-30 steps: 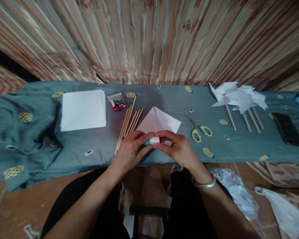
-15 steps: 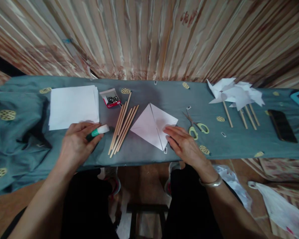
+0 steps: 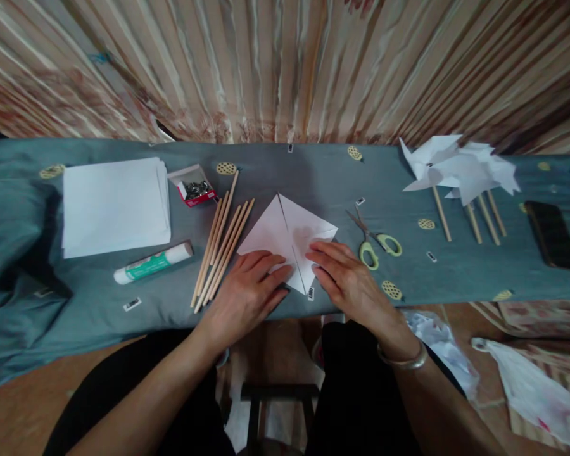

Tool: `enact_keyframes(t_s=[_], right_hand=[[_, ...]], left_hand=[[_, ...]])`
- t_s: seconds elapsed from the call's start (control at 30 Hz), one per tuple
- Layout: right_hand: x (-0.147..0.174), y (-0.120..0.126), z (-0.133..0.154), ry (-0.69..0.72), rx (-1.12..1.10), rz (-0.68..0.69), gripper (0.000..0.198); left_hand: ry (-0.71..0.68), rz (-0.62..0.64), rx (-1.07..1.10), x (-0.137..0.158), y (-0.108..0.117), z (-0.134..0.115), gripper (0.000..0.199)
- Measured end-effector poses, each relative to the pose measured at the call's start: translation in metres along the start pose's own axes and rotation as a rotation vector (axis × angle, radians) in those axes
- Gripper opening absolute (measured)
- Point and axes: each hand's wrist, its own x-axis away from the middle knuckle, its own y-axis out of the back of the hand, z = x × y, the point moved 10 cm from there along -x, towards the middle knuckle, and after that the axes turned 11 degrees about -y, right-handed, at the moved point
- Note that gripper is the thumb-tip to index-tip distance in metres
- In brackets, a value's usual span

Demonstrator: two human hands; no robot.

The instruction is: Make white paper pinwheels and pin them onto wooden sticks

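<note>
I see left hand (image 3: 249,288) and right hand (image 3: 346,278) loosely spread, gripping nothing, both laid on the paper square (image 3: 289,231) mid-desk (image 3: 475,272). Glue stick (image 3: 175,254) lies left; can't read its green label (image 3: 147,266).

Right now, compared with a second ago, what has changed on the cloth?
The left hand has carried the glue stick left, let it go on the cloth near the paper stack, and returned to the left part of the square paper. The right hand has gone from the glue stick to the paper's right part. Sticks, scissors and pinwheels stayed put.
</note>
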Motion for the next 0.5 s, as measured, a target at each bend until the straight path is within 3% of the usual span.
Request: enact_keyframes(t_s=[0.13, 0.37, 0.5], right_hand=[[-0.003, 0.000, -0.005, -0.033, -0.040, 0.043, 0.034], [-0.008, 0.001, -0.007, -0.026, -0.044, 0.090, 0.031], [-0.011, 0.002, -0.007, -0.021, -0.070, 0.095, 0.028]], left_hand=[[0.009, 0.020, 0.044, -0.004, -0.007, 0.009, 0.026], [-0.029, -0.015, 0.050, -0.008, 0.000, 0.009, 0.017], [0.023, -0.052, 0.117, -0.008, 0.002, 0.014, 0.013]])
